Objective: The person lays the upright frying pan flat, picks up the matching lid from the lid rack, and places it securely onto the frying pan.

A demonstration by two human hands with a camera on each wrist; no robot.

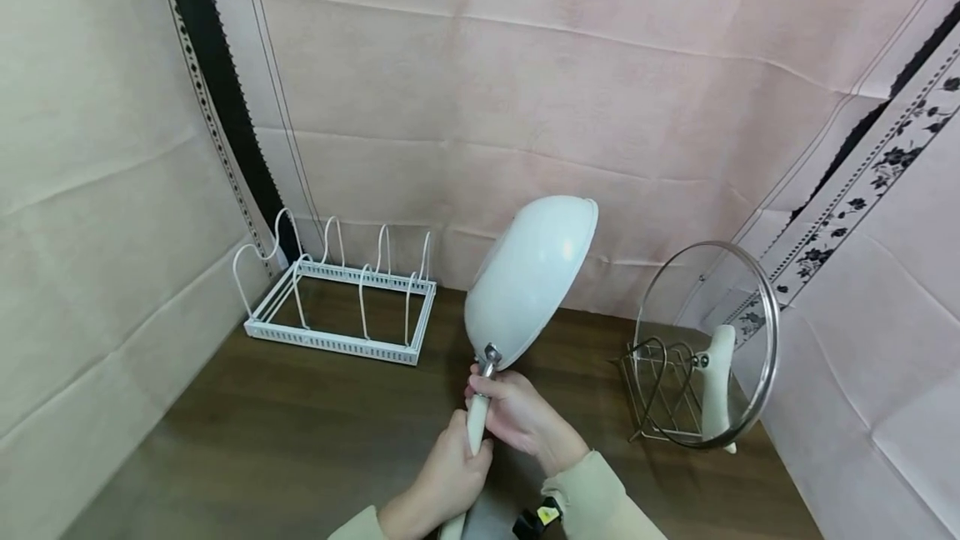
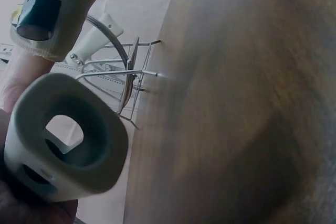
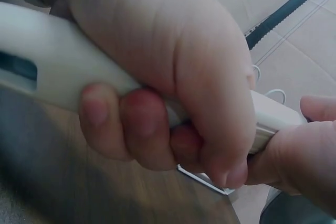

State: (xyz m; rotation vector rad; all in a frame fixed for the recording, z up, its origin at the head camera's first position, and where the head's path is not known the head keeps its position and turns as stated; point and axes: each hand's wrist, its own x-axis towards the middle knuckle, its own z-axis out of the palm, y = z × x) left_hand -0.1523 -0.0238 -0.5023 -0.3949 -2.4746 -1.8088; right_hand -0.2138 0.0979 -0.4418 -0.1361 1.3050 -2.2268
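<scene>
A white deep frying pan (image 1: 534, 277) is held up above the table, tilted so that its rounded outside faces me. Its long pale handle (image 1: 477, 423) slants down toward the bottom of the head view. My left hand (image 1: 450, 469) grips the handle along its lower part, fingers wrapped round it in the right wrist view. Closer to the pan, my right hand (image 1: 525, 419) pinches the handle by its metal joint. The hollow handle end (image 2: 97, 174) fills the lower left of the left wrist view. The pan's inside is hidden.
A white rack (image 1: 337, 343) with upright loops stands at the back left. On the right, a glass lid (image 1: 771, 340) with a pale handle stands upright in a small wire rack (image 1: 652, 394). Pale cloth walls (image 1: 525, 90) enclose the wooden table (image 1: 300, 415).
</scene>
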